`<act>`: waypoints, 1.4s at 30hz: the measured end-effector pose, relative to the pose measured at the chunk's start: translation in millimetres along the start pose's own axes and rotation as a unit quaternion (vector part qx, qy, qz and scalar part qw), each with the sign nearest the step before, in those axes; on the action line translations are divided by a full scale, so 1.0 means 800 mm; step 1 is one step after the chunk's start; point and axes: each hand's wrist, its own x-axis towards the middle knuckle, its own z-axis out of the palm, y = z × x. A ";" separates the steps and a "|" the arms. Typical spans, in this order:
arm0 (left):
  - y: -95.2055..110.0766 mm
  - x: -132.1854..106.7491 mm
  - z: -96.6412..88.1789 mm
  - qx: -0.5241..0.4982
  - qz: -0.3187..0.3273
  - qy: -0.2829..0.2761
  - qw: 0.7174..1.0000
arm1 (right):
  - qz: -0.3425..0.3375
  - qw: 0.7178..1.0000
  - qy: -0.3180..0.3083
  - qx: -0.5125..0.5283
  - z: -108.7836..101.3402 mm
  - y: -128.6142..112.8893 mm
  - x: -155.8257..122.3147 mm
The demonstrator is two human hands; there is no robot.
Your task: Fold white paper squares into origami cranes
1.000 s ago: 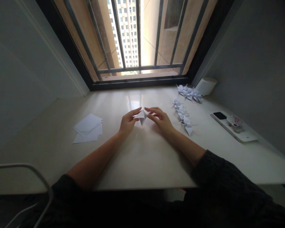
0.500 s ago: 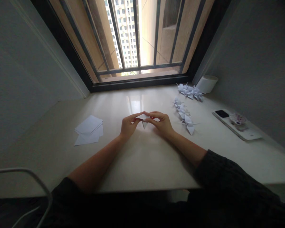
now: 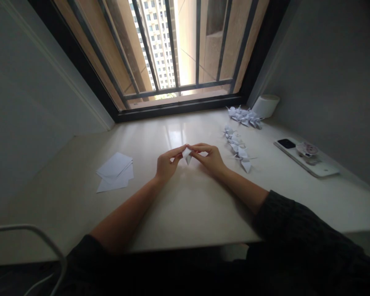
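A small folded white paper piece (image 3: 187, 155) is pinched between both my hands over the middle of the pale table (image 3: 185, 205). My left hand (image 3: 167, 163) grips its left side with thumb and fingers closed. My right hand (image 3: 210, 158) grips its right side, fingers curled and meeting the left fingertips at the top. Most of the paper is hidden behind my fingers.
A stack of white paper sheets (image 3: 115, 172) lies to the left. A row of folded paper cranes (image 3: 238, 149) lies right of my hands, more cranes (image 3: 243, 116) near the window beside a white roll (image 3: 266, 105). A phone (image 3: 305, 162) lies far right. A chair frame (image 3: 33, 250) stands at lower left.
My fingers have closed together on the paper piece, which looks narrower and more folded than a second ago. The view has tilted slightly.
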 end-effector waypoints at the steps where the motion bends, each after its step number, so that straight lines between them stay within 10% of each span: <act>1: 0.002 0.000 0.000 0.011 0.003 0.002 1.000 | 0.000 1.000 0.004 -0.010 0.000 0.001 0.000; 19: 0.010 -0.002 -0.001 0.066 0.135 0.092 0.984 | -0.023 0.995 0.013 -0.100 0.001 0.000 -0.003; 42: 0.013 -0.005 0.003 0.022 0.120 0.107 0.987 | -0.016 0.994 0.025 -0.101 0.002 0.000 -0.005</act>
